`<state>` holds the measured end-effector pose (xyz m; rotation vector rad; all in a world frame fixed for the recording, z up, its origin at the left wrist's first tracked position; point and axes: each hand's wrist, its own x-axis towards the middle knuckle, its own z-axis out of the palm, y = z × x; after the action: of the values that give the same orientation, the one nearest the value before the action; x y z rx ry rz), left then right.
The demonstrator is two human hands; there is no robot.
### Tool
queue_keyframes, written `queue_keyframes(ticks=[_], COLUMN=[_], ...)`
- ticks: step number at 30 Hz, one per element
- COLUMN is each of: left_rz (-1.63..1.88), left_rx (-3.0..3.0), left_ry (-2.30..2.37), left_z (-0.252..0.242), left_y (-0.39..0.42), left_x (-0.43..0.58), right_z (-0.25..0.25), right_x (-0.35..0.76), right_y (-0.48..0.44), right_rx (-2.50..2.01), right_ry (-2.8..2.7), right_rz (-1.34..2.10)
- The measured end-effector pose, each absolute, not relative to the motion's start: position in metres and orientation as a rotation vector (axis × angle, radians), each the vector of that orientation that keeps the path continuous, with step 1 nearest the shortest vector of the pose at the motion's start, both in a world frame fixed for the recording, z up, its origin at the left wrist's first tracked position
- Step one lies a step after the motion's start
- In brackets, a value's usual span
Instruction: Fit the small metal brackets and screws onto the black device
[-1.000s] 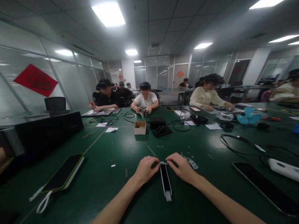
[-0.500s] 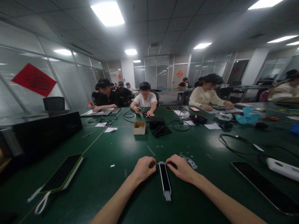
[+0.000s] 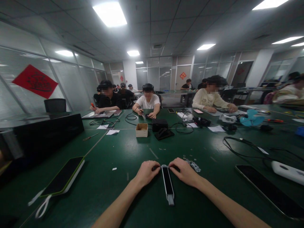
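Note:
A long narrow black device with a silver frame [image 3: 167, 184] lies lengthwise on the green table [image 3: 114, 148] in front of me. My left hand [image 3: 146, 173] and my right hand [image 3: 185, 171] both pinch at its far end, fingers curled and closed, one on each side. A small dark object shows between the left fingers; I cannot make out what it is. Small metal parts and screws [image 3: 193, 164] lie just right of my right hand.
A phone in a green-edged case with a white strap [image 3: 63, 176] lies at the left. A dark tablet [image 3: 268, 190], a white device [image 3: 288, 171] and black cables [image 3: 242, 145] lie at the right. A small cardboard box [image 3: 142, 129] stands mid-table. Other people work at the far side.
Both hands stay pinched at the device's far end. They have shifted very slightly, and the device has not moved.

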<state>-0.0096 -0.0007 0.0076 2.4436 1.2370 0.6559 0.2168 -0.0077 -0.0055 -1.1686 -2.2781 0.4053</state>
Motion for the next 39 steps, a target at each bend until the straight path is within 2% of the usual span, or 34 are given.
queue_keyframes(ticks=[20, 27, 32, 39], left_rz=[0.683, 0.646, 0.629, 0.612], left_rx=[2.505, 2.495, 2.484, 2.478], left_ry=[1.228, 1.241, 1.239, 1.244], left_z=[-0.004, 0.002, -0.001, -0.005], left_y=[0.003, 0.000, 0.004, 0.008], left_x=[-0.008, -0.008, -0.008, -0.007], right_z=[0.001, 0.010, 0.018, 0.014], right_x=[0.216, 0.242, 0.288, 0.322], right_y=[-0.011, 0.004, 0.019, 0.027], right_rx=[-1.168, -1.221, -1.453, -1.739], right_ry=[-2.290, -2.286, -2.217, -2.360], right_rz=[0.387, 0.091, -0.114, 0.111])
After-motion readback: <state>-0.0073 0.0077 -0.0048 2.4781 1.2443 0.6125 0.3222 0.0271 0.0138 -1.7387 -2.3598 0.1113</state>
